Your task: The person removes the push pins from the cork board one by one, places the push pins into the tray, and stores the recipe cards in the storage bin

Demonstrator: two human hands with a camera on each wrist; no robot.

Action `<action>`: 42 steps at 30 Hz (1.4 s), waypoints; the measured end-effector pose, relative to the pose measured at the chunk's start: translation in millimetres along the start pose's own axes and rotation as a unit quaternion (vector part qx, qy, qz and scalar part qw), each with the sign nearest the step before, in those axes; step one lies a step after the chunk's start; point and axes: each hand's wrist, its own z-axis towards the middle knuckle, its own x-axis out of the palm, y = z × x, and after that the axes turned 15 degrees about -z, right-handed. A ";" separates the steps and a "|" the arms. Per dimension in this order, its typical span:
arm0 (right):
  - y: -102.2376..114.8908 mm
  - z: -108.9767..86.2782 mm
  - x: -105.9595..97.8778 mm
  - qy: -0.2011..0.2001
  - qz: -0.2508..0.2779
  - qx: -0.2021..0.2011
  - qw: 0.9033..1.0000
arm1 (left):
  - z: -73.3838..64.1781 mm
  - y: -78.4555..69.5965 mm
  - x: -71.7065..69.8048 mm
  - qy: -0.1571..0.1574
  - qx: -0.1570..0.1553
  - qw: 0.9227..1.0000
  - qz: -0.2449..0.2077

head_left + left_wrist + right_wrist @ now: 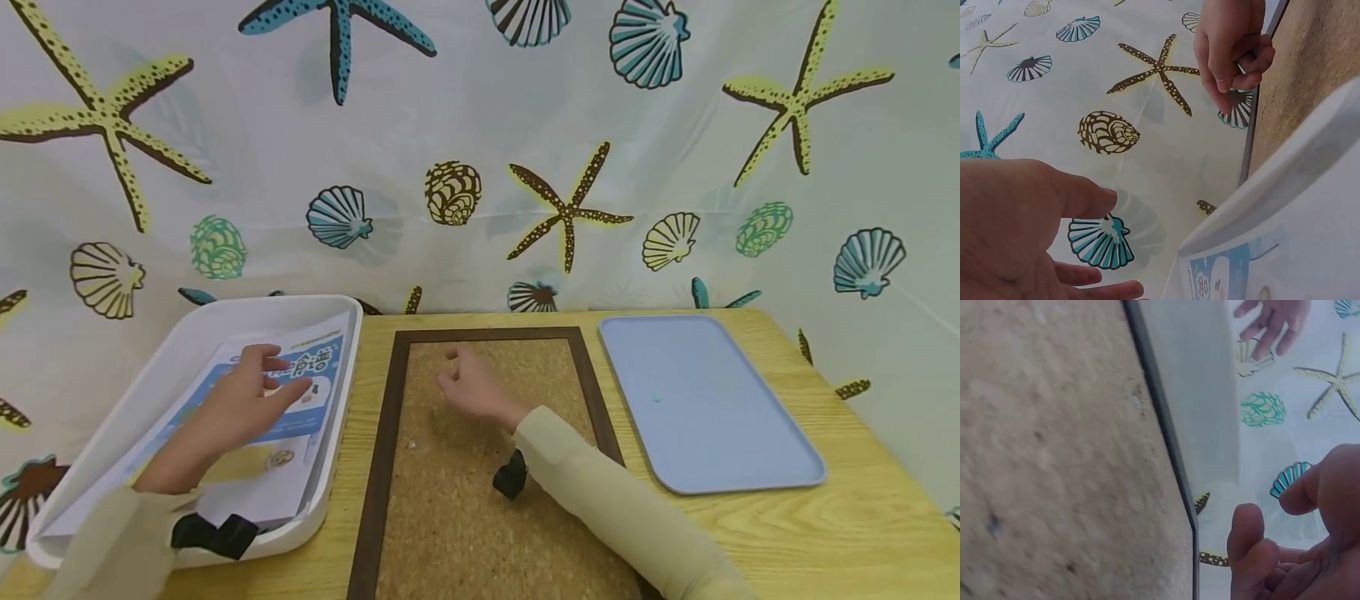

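Observation:
My left hand [236, 408] hovers over the white tray [347, 433] on the left, thumb and fingers spread apart with nothing between them. Below it in that tray lie printed papers [300, 425], the top one blue and white with large characters. Above the far half of the cork board [465, 517] is my right hand [476, 387], its fingers loosely bent and holding nothing. The right wrist view shows a gap between the right thumb [1300, 494] and fingertips [1247, 519]. The left wrist view also catches both hands apart, each without an object.
A light blue tray [720, 417] lies to the right of the cork board, with a tiny teal bit [657, 397] on it. A small pale speck [411, 445] sits on the cork. Behind the wooden table [847, 467] hangs a curtain [450, 108] printed with shells and starfish.

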 end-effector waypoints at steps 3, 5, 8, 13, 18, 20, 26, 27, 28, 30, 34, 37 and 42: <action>-3.4 -1.0 -8.5 -0.007 0.021 0.017 1.000 | 0.1 -6.1 3.7 0.004 0.009 1.000 -0.003; -5.7 -1.5 -12.2 -0.005 0.029 0.030 0.999 | 0.6 -9.0 5.3 0.006 0.015 1.000 -0.004; -9.4 -3.4 -15.2 0.001 0.040 0.044 0.998 | 1.2 -11.8 9.9 0.012 0.023 1.000 -0.009; -16.2 -9.9 -20.5 0.000 0.049 0.054 0.997 | 2.7 -15.7 22.0 0.029 0.047 0.998 -0.028; -25.6 -18.3 -28.9 -0.004 0.053 0.057 0.997 | 3.5 -22.1 30.6 0.042 0.049 0.997 -0.042; -31.7 -21.0 -31.0 -0.012 0.051 0.056 0.997 | 3.7 -24.8 34.1 0.045 0.054 0.997 -0.044; -46.3 -29.9 -34.4 -0.028 0.035 0.044 0.998 | 0.1 -28.3 46.9 0.041 0.098 0.994 -0.035; -47.8 -31.3 -34.2 -0.031 0.035 0.043 0.998 | -0.9 -28.0 48.4 0.041 0.104 0.993 -0.032; -48.9 -32.9 -33.9 -0.038 0.034 0.042 0.998 | -1.9 -27.4 49.9 0.041 0.112 0.992 -0.031; -51.6 -36.1 -33.6 -0.048 0.038 0.043 0.997 | -3.5 -26.0 52.2 0.040 0.123 0.991 -0.026; -57.8 -43.2 -38.2 -0.072 0.046 0.044 0.995 | -2.7 -26.1 54.1 0.037 0.142 0.989 -0.017; -63.9 -50.5 -45.0 -0.077 0.041 0.048 0.995 | -0.4 -27.8 55.0 0.036 0.151 0.988 -0.013; -74.0 -64.0 -53.0 -0.084 0.029 0.046 0.995 | -2.1 -29.8 58.8 0.040 0.143 0.989 -0.011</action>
